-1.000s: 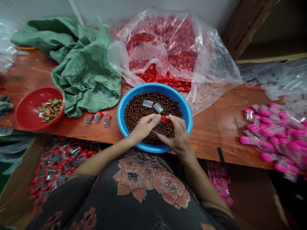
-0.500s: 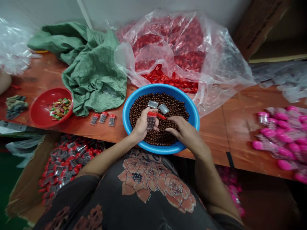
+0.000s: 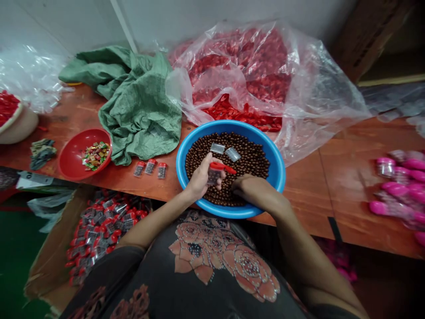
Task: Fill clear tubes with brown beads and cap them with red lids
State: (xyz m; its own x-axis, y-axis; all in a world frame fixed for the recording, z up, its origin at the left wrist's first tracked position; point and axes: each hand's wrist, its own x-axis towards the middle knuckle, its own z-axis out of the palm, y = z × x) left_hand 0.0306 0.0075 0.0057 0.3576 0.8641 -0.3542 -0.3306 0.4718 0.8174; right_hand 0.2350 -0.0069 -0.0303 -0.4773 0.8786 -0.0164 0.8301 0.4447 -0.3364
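A blue basin holds many brown beads. Over it, my left hand is closed round a small clear container with a red top; its red lid flap sticks out to the right and dark beads show inside. My right hand reaches down into the beads just right of the container, its fingertips hidden among them, so what they hold cannot be seen. Two clear containers without lids lie on the beads behind my hands.
Left of the basin are several filled red-topped containers, a green sack and a red bowl of wrapped sweets. Behind lies a clear bag of red lids. Pink-capped containers lie right; a carton stands below left.
My right hand has gone from above the beads, near the red lid flap, down into them, its fingers curling. The view has shifted, so a white tub now shows at the left.
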